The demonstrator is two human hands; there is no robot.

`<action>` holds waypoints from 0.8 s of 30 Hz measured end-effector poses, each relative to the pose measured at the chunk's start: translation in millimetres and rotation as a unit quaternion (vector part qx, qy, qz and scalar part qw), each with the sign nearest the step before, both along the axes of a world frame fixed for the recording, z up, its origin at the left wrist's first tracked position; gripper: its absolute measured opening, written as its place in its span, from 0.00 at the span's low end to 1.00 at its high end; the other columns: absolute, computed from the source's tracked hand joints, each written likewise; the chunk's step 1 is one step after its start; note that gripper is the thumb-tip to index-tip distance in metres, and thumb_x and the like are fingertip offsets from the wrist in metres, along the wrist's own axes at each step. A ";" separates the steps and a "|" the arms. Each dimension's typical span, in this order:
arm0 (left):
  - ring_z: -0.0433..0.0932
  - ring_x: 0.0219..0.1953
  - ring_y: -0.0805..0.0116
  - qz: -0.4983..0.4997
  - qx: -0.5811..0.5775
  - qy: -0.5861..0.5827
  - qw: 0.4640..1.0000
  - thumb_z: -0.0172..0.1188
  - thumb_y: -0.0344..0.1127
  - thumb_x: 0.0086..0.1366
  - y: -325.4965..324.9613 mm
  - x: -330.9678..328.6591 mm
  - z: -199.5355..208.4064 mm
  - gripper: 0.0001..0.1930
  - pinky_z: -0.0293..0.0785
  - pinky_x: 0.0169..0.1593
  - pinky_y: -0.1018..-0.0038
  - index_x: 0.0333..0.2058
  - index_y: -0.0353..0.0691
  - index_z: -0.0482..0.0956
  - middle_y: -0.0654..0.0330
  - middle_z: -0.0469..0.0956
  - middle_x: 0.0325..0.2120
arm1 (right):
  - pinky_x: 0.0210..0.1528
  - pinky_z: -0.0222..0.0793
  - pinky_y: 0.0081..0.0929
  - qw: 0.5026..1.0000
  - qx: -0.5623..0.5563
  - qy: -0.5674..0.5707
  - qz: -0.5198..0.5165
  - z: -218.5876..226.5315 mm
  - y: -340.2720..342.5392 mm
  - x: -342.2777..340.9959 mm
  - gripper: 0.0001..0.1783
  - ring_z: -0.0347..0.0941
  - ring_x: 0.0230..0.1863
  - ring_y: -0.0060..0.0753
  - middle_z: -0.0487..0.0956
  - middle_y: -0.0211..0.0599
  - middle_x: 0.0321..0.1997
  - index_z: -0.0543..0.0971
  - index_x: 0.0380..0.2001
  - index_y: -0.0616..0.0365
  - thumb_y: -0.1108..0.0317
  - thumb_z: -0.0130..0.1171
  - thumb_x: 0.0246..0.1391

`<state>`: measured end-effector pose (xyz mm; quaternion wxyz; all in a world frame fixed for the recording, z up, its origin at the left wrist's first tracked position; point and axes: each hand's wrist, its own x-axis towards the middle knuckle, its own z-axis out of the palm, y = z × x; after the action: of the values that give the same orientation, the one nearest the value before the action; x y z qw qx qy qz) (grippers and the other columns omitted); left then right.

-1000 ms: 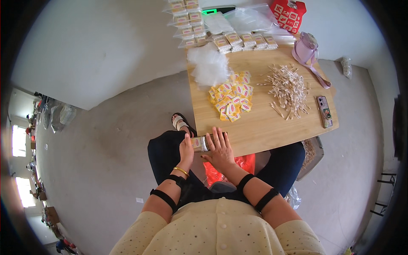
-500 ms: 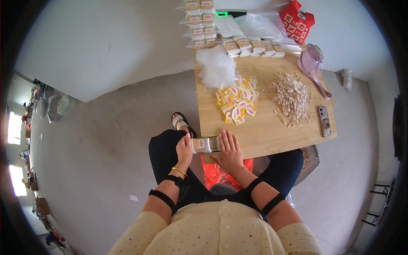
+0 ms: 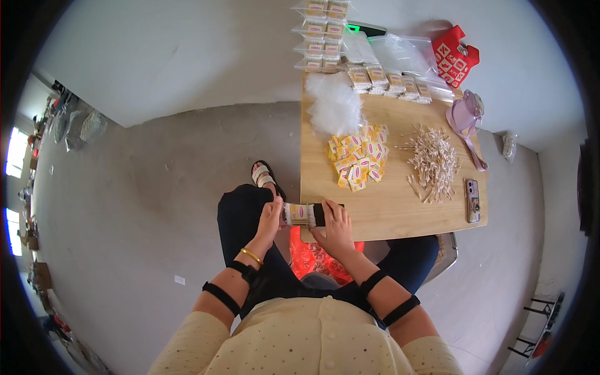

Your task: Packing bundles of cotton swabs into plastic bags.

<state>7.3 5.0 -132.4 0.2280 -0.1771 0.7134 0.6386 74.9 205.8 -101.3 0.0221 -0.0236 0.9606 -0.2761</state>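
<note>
While the left hand grips the left end of a small pack of cotton swabs just left of the frame's centre, the right hand lies bent over a dark piece at the pack's right end, its thumb toward the lower edge; whether it grips or only presses cannot be told. The pack lies sideways between the hands, at the near left corner of the wooden table.

Above the right hand, near the frame's centre, is a pile of yellow cards, with clear plastic bags touching its upper side. Loose swabs are heaped right of the cards, and a phone lies beyond them, near the table's right edge. Toward the upper right are a lilac cup and a red bag; at top centre, a row of finished packs sits beside a bagged stack. Red plastic shows below the hands.
</note>
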 end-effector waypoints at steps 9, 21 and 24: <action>0.80 0.48 0.65 0.073 0.162 -0.067 0.982 0.68 0.34 0.65 5.7 14.0 -3.4 0.22 0.79 0.53 0.66 0.52 0.37 0.69 0.59 0.77 0.46 | 0.58 0.71 0.38 0.953 -0.283 -0.083 -0.072 -37.9 -1.6 -11.0 0.34 0.72 0.53 0.49 0.65 0.54 0.56 0.66 0.64 0.62 0.75 0.58 0.52; 0.82 0.46 0.64 0.054 0.193 -0.083 0.976 0.70 0.36 0.64 16.1 11.2 6.9 0.19 0.80 0.54 0.64 0.48 0.37 0.72 0.58 0.80 0.44 | 0.60 0.68 0.26 0.906 -0.366 -0.189 -0.096 -54.6 1.3 -23.2 0.28 0.74 0.56 0.33 0.78 0.43 0.56 0.73 0.61 0.67 0.79 0.52 0.55; 0.83 0.45 0.63 0.065 0.183 -0.084 0.977 0.70 0.36 0.64 5.0 12.9 6.6 0.19 0.80 0.54 0.63 0.48 0.37 0.72 0.58 0.81 0.43 | 0.60 0.70 0.25 0.839 -0.428 -0.317 -0.114 -9.4 -8.1 -21.7 0.24 0.76 0.56 0.31 0.80 0.41 0.55 0.75 0.59 0.67 0.80 0.49 0.59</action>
<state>20.3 10.0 -125.8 0.2739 -0.2317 0.5497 0.7544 53.2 197.6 -110.7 0.2812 0.1675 0.6835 -0.6525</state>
